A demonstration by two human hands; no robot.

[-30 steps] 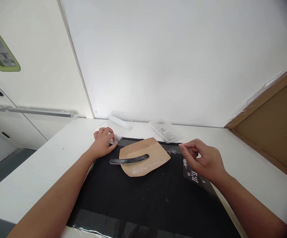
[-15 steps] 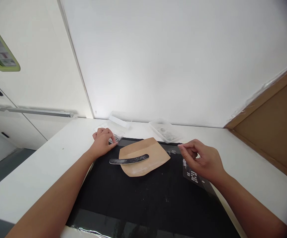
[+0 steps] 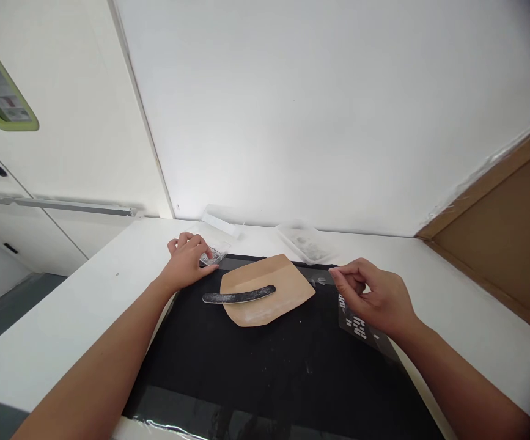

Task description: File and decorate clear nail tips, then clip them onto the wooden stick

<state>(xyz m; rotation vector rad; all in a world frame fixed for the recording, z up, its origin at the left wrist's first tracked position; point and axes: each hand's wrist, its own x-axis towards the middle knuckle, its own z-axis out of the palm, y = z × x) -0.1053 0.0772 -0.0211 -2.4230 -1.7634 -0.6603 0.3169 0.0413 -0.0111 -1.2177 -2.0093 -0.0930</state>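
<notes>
A black mat (image 3: 265,360) covers the near part of a white table (image 3: 85,293), and everything else sits around it. At the mat's far left corner the left hand (image 3: 186,264) lies palm down, its fingers curled together over a small clear plastic packet (image 3: 210,255); the fingertips touch the packet's near edge, and the packet seems to hold small pale pieces, though they are too small to make out. Just beyond that corner, against the wall (image 3: 338,110), lies a clear flat box (image 3: 221,221).

Near the far middle of the mat rests a tan paper envelope (image 3: 269,288) dusted with white powder, and a dark curved nail file (image 3: 238,296) lies across it, its left end reaching out over the mat. Beyond the mat's far edge, to the right of the envelope, stands a shallow clear tray (image 3: 307,241) with grey bits in it.

Over the mat's right edge hovers the right hand (image 3: 375,297), thumb and forefinger pressed together in a pinch; whether anything sits between them cannot be told. Under that hand lies a dark sheet (image 3: 359,327) set with rows of small white pieces, and a few loose pale pieces (image 3: 318,282) lie on the mat between the envelope and the hand.
</notes>
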